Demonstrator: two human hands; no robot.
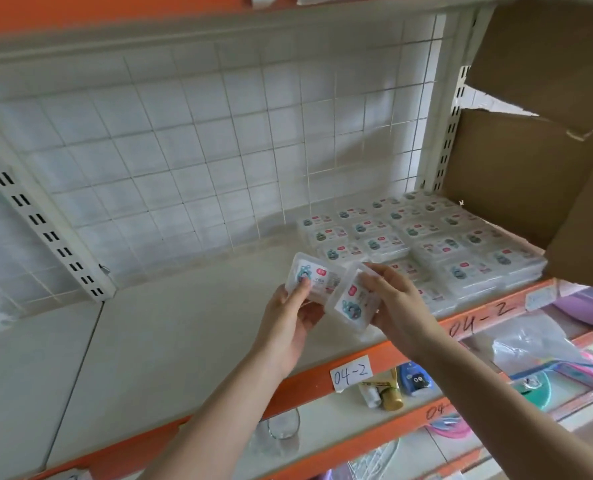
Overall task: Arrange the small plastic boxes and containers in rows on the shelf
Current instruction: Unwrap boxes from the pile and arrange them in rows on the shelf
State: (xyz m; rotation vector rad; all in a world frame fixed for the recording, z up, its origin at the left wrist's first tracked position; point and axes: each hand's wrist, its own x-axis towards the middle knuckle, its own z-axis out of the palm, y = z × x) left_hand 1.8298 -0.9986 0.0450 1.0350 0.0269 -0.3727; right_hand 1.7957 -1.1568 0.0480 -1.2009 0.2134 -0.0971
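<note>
Small plastic boxes [423,237] already fill the right end of the shelf [184,327] in neat rows, stacked a few high next to the cardboard carton [516,174]. The left stretch is bare, so I'd say plenty is left. Two more are held just above the shelf's middle: left hand [290,323] pinches one box [314,278], right hand [397,306] grips another box [352,301], fingers curled around both, edges touching.

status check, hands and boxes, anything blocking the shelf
Left hand and right hand each grip one small plastic box, left box, right box. Rows of boxes fill shelf right side. Cardboard carton far right, not blocking.
</note>
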